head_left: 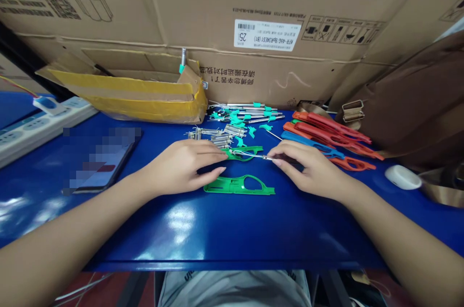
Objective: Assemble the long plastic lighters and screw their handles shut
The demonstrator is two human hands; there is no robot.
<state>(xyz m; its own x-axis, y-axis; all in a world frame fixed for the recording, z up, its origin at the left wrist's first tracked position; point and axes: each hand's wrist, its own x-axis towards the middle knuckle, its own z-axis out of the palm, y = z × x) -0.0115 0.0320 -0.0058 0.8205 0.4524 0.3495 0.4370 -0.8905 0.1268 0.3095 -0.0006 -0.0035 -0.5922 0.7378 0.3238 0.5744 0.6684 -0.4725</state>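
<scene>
My right hand [308, 164] pinches a slim metal tube [266, 157] between thumb and fingertips. White wires [244, 153] run from the tube toward my left hand [188, 164]. The left fingers close over the left end of a green plastic half-shell [255, 149], lying under the wires; that end is hidden. Its thumb points toward a second green half-shell [232, 185], which has an oval opening and lies nearer me on the blue table. Behind the hands are several metal battery holders [221, 140] and loose turquoise clips [252, 131].
Several metal tubes with turquoise clips [250, 112] lie at the back. To the right are red, orange and blue shells [333, 135] and a white rounded case [403, 176]. A taped carton [126, 94], phone [108, 167] and power strip [47, 125] stand left.
</scene>
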